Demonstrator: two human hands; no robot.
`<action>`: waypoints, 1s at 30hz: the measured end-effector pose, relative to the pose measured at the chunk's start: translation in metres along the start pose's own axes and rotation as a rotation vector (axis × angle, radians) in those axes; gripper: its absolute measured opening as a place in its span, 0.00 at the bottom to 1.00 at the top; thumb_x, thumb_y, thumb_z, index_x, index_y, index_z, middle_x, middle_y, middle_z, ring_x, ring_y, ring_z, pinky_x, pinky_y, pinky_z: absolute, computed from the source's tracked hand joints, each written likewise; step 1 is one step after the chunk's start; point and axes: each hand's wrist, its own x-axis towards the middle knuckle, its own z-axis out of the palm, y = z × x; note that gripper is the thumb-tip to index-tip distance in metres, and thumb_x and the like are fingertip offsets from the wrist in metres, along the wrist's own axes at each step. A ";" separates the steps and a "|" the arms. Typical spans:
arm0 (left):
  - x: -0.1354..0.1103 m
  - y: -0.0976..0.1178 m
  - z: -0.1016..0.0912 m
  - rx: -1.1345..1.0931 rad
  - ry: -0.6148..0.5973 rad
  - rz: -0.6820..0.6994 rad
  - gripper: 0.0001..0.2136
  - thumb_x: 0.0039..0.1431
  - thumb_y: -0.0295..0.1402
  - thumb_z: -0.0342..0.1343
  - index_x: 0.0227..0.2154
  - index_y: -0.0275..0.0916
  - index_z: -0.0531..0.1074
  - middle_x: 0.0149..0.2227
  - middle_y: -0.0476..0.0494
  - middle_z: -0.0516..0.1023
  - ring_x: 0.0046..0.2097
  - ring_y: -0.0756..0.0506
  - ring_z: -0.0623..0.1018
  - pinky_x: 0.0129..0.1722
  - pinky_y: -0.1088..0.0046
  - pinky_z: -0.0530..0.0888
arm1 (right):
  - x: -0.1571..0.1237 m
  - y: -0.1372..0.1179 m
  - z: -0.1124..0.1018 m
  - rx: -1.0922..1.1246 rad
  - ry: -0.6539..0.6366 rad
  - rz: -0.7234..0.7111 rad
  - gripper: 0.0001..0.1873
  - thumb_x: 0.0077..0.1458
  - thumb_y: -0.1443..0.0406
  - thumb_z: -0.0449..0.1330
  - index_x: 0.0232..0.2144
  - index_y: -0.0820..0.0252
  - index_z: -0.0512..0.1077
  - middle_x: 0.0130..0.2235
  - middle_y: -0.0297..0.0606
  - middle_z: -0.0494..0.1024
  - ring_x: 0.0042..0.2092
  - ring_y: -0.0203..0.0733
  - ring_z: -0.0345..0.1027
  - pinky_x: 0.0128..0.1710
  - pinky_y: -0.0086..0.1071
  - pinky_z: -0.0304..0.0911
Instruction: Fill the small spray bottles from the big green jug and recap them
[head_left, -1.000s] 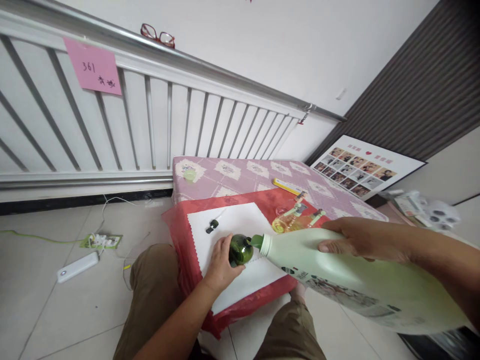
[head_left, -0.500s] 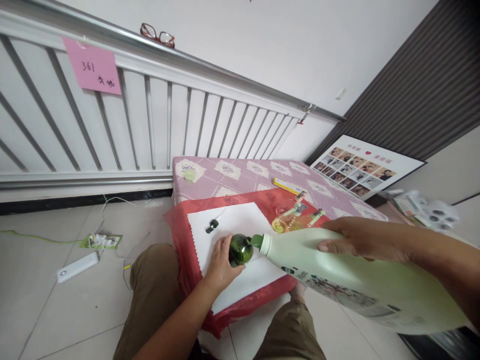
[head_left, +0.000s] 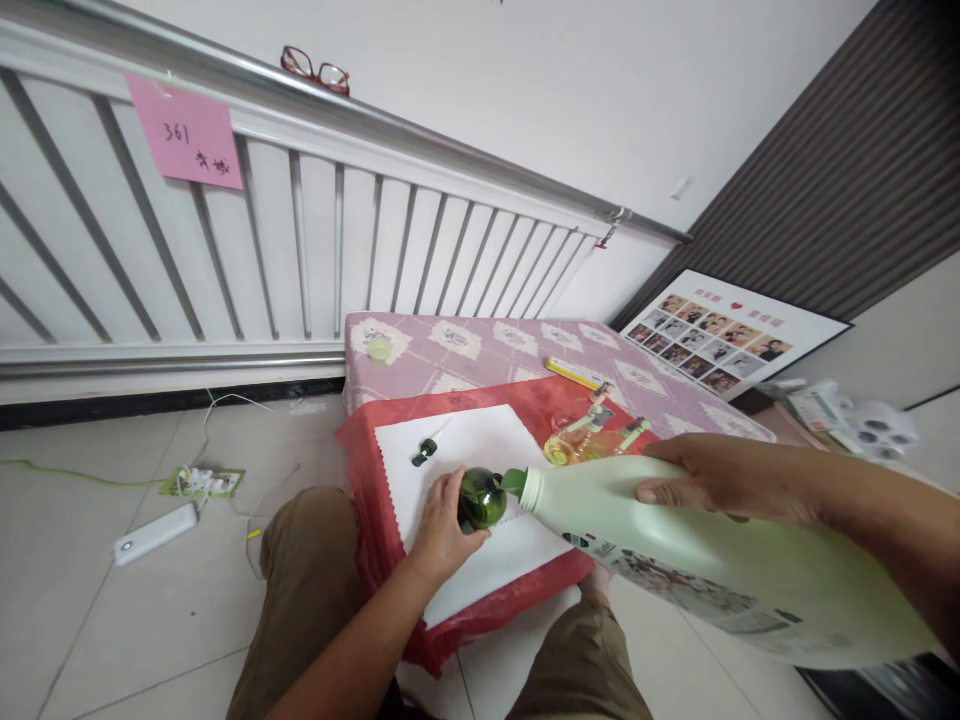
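A low, raised surface is covered by a purple patterned cloth [head_left: 510, 345]. A red sheet [head_left: 371, 490] is laid over its near part, and a white sheet [head_left: 487, 440] is placed on the red one. The assembly is positioned beside a white radiator [head_left: 322, 240], on a floor of pale tiles [head_left: 90, 620]. A photo board [head_left: 739, 330] is leaned near the grey ribbed panel [head_left: 810, 160].

The small green bottle [head_left: 484, 498] is located over the white sheet and is gripped around its side by the left hand [head_left: 444, 530]. The large pale green bottle [head_left: 637, 500] is gripped from above by the right hand [head_left: 690, 480] and tilted, its spout directed at the small bottle's mouth; contact between them cannot be confirmed.

A black pump head [head_left: 424, 452] is laid on the white sheet, to the left. Clear bottles [head_left: 589, 440] and a yellow box [head_left: 574, 373] are grouped beyond the large bottle, by which part of the clear bottles is hidden. A power strip [head_left: 206, 484] is set on the floor.
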 end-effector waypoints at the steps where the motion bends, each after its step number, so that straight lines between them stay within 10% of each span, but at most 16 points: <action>1: 0.000 0.000 0.000 0.000 0.001 0.001 0.42 0.41 0.29 0.63 0.60 0.42 0.51 0.57 0.37 0.60 0.60 0.36 0.62 0.59 0.54 0.61 | 0.000 0.000 0.000 -0.003 -0.006 0.002 0.27 0.45 0.42 0.56 0.35 0.56 0.71 0.32 0.40 0.76 0.32 0.47 0.70 0.24 0.32 0.61; 30: 0.000 -0.002 0.001 0.016 -0.010 -0.008 0.42 0.41 0.30 0.63 0.61 0.41 0.50 0.57 0.37 0.59 0.60 0.37 0.61 0.60 0.55 0.60 | -0.001 -0.003 -0.002 -0.014 -0.009 -0.021 0.25 0.45 0.43 0.56 0.33 0.56 0.72 0.32 0.40 0.77 0.33 0.48 0.71 0.25 0.33 0.63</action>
